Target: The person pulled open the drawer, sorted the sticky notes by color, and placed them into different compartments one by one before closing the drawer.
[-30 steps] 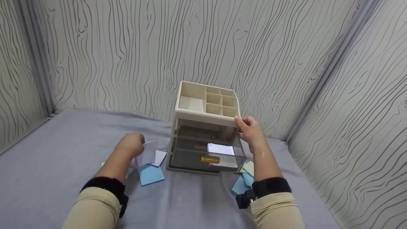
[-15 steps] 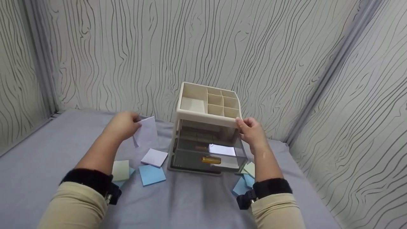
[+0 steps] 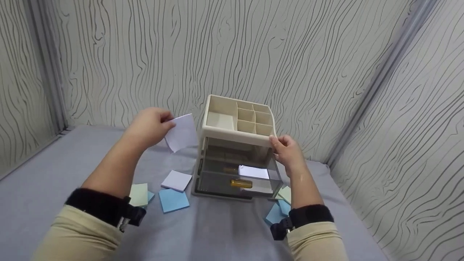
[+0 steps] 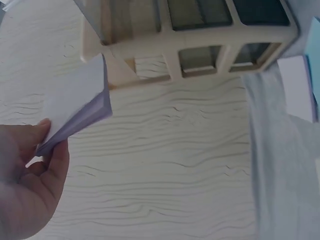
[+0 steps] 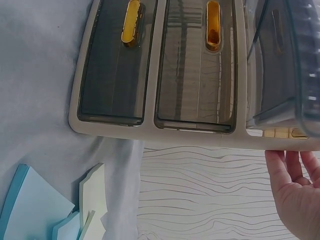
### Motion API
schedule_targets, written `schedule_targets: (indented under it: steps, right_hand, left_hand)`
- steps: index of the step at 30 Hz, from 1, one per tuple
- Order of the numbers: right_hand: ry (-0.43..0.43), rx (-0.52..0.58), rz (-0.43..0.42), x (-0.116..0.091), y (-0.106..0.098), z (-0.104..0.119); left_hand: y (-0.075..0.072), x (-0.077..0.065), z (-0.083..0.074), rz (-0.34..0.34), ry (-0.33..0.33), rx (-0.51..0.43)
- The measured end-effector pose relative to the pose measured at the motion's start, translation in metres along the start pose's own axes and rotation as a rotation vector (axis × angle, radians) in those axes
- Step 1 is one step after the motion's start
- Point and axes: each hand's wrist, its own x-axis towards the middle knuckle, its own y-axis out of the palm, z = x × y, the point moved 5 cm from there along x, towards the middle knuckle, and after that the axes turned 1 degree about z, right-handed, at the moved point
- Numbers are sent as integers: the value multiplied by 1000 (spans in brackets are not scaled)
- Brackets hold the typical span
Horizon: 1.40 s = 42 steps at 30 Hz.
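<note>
My left hand (image 3: 150,127) pinches a pale lilac sticky note pad (image 3: 182,133) between thumb and fingers. The pad is raised above the table, left of the beige desk organizer (image 3: 237,133). In the left wrist view, the pad (image 4: 75,95) tilts up near the organizer's side (image 4: 175,55). My right hand (image 3: 288,150) grips the organizer's right edge below its top tray, thumb at the front corner. The organizer's top drawer (image 3: 217,181), smoky and clear with an amber handle (image 3: 241,183), is pulled out. Inside it lies a whitish pad (image 3: 253,172) toward the right.
On the grey cloth, left of the organizer, lie a lilac pad (image 3: 176,180), a blue pad (image 3: 174,201) and a light green pad (image 3: 139,195). Several blue (image 3: 274,214) and green pads (image 3: 286,194) lie at its right. A patterned wall (image 3: 232,47) stands behind.
My left hand has lifted the lilac pad from the pads on the table and carried it up and right, toward the organizer. My right hand has stayed at the organizer's edge.
</note>
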Motion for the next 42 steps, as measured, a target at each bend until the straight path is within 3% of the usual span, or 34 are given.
schedule_targets:
  steps: [9, 19, 28, 38, 42]
  right_hand:
    - [-6, 5, -4, 1, -1, 1]
    - [6, 31, 9, 2, -1, 1]
    - [13, 29, 15, 1, 0, 1]
    - [-7, 22, 17, 1, 1, 0]
    - [2, 24, 10, 1, 1, 0]
  left_hand:
    - [11, 3, -37, -22, 79, -119]
    - [43, 6, -68, 36, 238, -143]
    - [72, 5, -68, 180, 274, 41]
    - [85, 4, -72, 316, 333, 163]
    - [92, 2, -79, 345, 358, 269]
